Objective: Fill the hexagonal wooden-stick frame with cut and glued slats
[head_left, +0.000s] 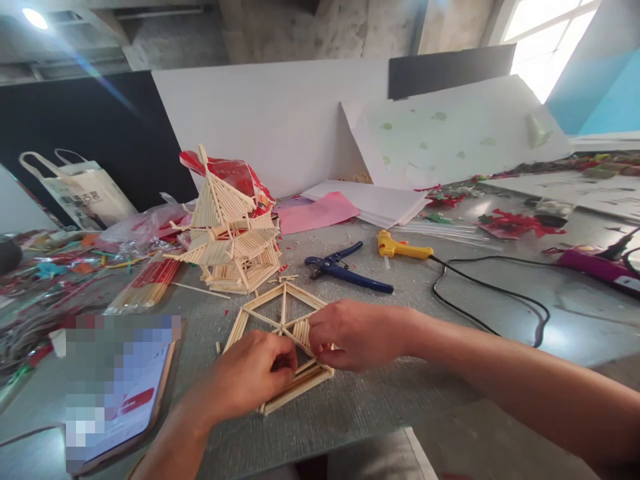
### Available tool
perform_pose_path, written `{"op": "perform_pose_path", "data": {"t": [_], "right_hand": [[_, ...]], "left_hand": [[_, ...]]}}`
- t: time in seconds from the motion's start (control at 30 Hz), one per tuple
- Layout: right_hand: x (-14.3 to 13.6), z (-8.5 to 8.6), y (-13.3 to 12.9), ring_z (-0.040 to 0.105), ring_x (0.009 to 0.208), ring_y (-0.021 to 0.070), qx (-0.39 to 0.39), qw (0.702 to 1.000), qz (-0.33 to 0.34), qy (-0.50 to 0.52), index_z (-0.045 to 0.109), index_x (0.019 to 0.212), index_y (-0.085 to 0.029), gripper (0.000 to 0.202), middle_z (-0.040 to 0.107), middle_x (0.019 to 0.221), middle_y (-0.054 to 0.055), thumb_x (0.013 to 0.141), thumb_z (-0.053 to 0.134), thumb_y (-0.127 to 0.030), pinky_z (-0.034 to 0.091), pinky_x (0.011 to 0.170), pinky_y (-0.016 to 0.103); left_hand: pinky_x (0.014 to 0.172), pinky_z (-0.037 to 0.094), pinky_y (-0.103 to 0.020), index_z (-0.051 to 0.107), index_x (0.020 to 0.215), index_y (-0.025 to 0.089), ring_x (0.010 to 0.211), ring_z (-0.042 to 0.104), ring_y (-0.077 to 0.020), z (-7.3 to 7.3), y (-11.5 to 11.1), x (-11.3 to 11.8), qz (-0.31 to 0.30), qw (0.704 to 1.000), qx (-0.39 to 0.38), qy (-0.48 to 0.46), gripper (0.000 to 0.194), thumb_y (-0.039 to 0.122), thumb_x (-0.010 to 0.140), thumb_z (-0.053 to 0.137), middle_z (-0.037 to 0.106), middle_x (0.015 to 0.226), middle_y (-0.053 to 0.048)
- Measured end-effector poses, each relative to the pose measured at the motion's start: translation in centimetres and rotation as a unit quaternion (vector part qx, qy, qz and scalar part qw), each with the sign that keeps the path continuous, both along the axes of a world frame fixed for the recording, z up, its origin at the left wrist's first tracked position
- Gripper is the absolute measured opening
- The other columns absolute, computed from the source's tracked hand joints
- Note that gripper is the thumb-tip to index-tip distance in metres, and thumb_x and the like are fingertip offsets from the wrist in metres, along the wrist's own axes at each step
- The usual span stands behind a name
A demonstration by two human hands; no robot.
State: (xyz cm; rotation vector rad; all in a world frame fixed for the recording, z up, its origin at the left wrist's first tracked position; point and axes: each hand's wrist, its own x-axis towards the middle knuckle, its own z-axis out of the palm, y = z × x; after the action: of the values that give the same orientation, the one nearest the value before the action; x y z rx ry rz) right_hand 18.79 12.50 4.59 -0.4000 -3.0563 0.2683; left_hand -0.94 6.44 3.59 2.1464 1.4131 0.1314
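Note:
A hexagonal frame of thin wooden sticks point(283, 293) lies flat on the table in front of me, with spokes meeting in its middle. Short parallel sticks point(301, 332) fill part of one wedge on the right. My left hand point(253, 373) is closed over the frame's near left side, thumb and fingertips curled at the inner edge. At the right side, my right hand point(350, 333) bends its fingers down onto the filled wedge; whatever they pinch is hidden. Behind the frame stands a tiered pagoda model point(235, 240) of the same sticks.
Blue cutting pliers point(350, 268) and a yellow glue gun point(403, 247) with a black cord lie beyond my right hand. A phone point(125, 393) is at the left, near bagged sticks point(145, 283). Pink paper point(320, 212), white sheets and scraps cover the back.

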Motion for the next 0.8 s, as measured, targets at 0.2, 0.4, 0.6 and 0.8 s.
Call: {"op": "perform_pose_path", "data": {"t": [0.2, 0.4, 0.6, 0.8], "right_hand": [[-0.13, 0.03, -0.22, 0.050, 0.065, 0.0110, 0.003, 1.000, -0.001, -0.006, 0.059, 0.071, -0.015, 0.015, 0.060, 0.072, 0.003, 0.078, 0.046, -0.018, 0.035, 0.057, 0.022], [-0.14, -0.12, 0.13, 0.049, 0.065, 0.0101, -0.004, 1.000, 0.022, 0.002, 0.058, 0.071, -0.015, 0.016, 0.058, 0.073, 0.002, 0.080, 0.045, -0.018, 0.035, 0.058, 0.021], [0.04, 0.13, 0.55, 0.048, 0.066, 0.0093, -0.033, 0.999, 0.038, 0.011, 0.057, 0.073, -0.016, 0.012, 0.057, 0.073, 0.001, 0.079, 0.047, -0.015, 0.035, 0.060, 0.020], [0.23, 0.53, 0.76, 0.046, 0.063, 0.0086, -0.023, 0.995, 0.053, 0.076, 0.056, 0.073, -0.014, 0.010, 0.054, 0.071, 0.001, 0.077, 0.047, -0.010, 0.035, 0.060, 0.020]], "left_hand": [[0.053, 0.030, -0.024, 0.060, 0.071, 0.018, 0.060, 0.051, -0.0114, 0.29, -0.13, 0.17, 0.004, 1.000, 0.000, 0.007, 0.016, 0.021, 0.072, 0.045, 0.059, 0.064, 0.001], [0.054, 0.031, -0.024, 0.060, 0.072, 0.018, 0.061, 0.052, -0.0118, 0.16, -0.16, 0.13, 0.002, 1.000, 0.009, 0.007, 0.016, 0.020, 0.073, 0.044, 0.060, 0.067, 0.001], [0.059, 0.036, -0.025, 0.063, 0.078, 0.019, 0.067, 0.054, -0.0129, -0.33, 0.07, 0.24, 0.010, 0.998, 0.046, -0.036, 0.019, 0.023, 0.077, 0.045, 0.062, 0.073, -0.001], [0.068, 0.041, -0.025, 0.063, 0.081, 0.019, 0.074, 0.056, -0.0135, 0.00, 0.16, 0.84, 0.056, 0.977, 0.171, -0.112, 0.016, 0.022, 0.078, 0.048, 0.062, 0.080, -0.002]]}}
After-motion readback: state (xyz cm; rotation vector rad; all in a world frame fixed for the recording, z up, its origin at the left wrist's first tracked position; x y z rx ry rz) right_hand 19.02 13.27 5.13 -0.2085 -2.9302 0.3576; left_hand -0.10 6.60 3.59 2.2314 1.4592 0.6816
